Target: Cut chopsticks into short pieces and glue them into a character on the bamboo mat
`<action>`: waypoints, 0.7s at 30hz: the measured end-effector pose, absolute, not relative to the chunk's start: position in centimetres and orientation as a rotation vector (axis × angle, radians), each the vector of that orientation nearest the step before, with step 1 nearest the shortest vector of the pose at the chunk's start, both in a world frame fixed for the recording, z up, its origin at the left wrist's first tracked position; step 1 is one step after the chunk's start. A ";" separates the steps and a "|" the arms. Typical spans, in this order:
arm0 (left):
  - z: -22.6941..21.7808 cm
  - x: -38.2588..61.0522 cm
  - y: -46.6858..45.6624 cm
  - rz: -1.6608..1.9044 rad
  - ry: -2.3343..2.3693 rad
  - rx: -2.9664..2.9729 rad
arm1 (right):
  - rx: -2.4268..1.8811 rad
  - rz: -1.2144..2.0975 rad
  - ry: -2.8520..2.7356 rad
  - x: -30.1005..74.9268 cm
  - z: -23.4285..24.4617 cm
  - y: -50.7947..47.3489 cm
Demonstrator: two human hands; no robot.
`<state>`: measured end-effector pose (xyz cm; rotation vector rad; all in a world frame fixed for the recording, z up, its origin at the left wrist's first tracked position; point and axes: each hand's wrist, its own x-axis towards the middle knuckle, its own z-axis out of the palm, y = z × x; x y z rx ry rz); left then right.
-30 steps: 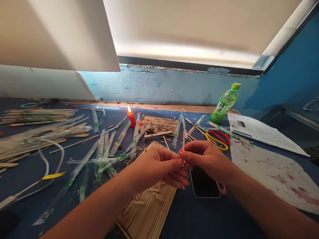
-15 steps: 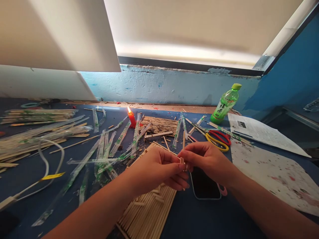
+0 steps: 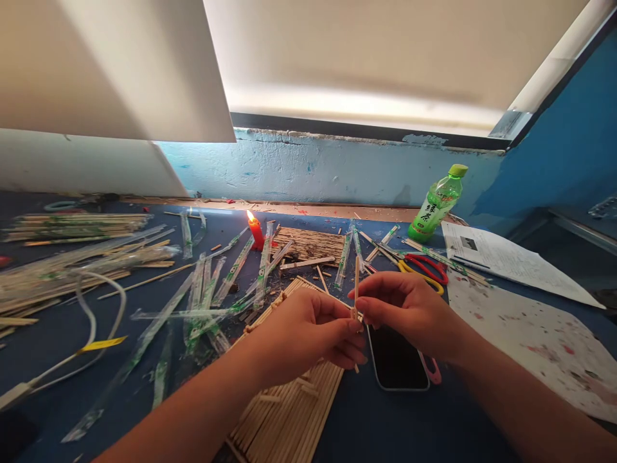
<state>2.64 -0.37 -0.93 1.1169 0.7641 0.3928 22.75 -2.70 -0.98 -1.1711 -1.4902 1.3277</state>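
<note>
My left hand [image 3: 311, 328] is closed in a pinch, its thumb and forefinger on the lower part of a thin wooden chopstick [image 3: 357, 283]. Fingertips of my right hand [image 3: 405, 308] pinch the same stick higher up, where it stands nearly upright. A wooden end pokes out below the left fingers; whether it belongs to this stick I cannot tell. Beneath the left hand lies a flat panel of chopsticks [image 3: 289, 424] set side by side, with a few short cut pieces [image 3: 306, 386] on top. A dark-screened phone [image 3: 400, 363] rests under the right hand.
A lit red candle [image 3: 256, 235] stands beyond the hands, near a second stick panel [image 3: 313, 244]. Torn plastic wrappers [image 3: 195, 308] and loose chopsticks [image 3: 81, 225] cover the left. Scissors [image 3: 427, 267], a green bottle [image 3: 436, 206], papers [image 3: 525, 334] and a white cable [image 3: 89, 308] lie around.
The chopstick now shows in front of the right fingertips, standing taller between the hands. Both hands stay close together in nearly the same place.
</note>
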 end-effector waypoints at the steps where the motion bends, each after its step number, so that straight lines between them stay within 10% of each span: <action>1: -0.9 2.7 -0.4 0.389 0.768 1.123 | -1.166 1.332 -1.492 22.7 -1.0 -2.7; 21: -1.2 2.7 -0.6 0.379 0.763 1.217 | -1.033 1.564 -1.563 22.8 -0.7 -3.0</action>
